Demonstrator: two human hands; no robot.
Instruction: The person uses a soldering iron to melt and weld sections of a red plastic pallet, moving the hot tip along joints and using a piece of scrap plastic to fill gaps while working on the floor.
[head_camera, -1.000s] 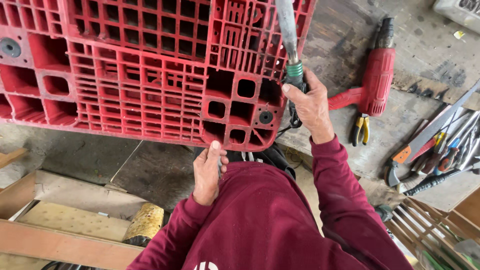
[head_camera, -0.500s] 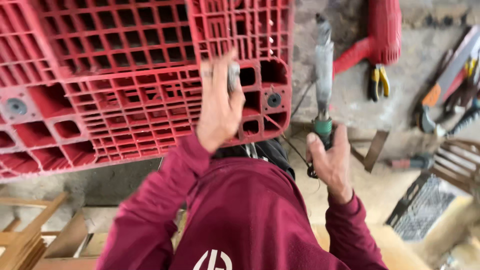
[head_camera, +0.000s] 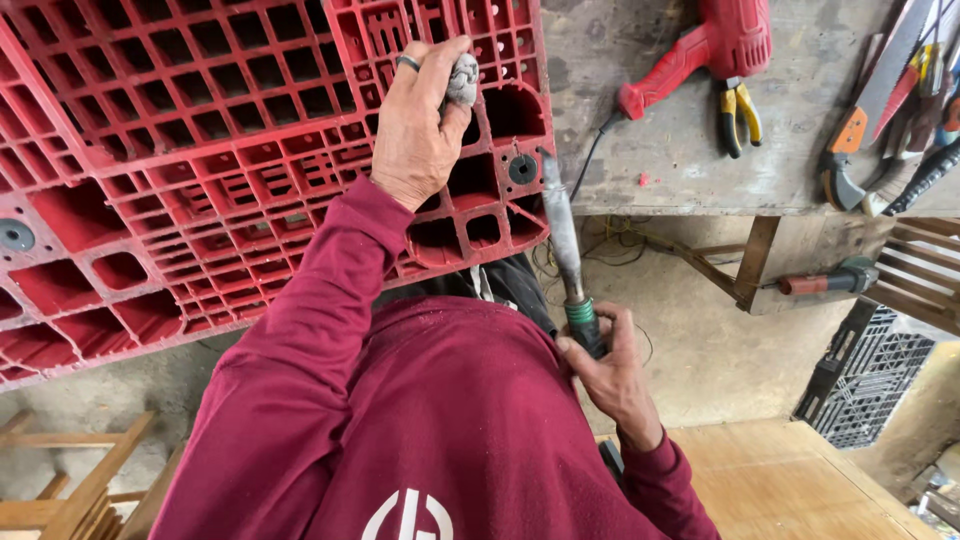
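Gripping a soft grey rag wad (head_camera: 462, 78) against the stiff red plastic pallet (head_camera: 200, 180) on the desk (head_camera: 680, 150), my left hand (head_camera: 415, 130) pressed; right hand (head_camera: 610, 375) clenched the rigid, heavy-looking soldering tool (head_camera: 565, 250) by its green collar

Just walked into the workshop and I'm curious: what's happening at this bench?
A person in a maroon sweatshirt stands at a red plastic pallet lying on the workbench. The left hand presses a small grey wad against the pallet's corner cells. The right hand grips a long metal tool with a green collar, its tip up near the pallet's edge. A red power drill, pliers and a handsaw lie on the bench.
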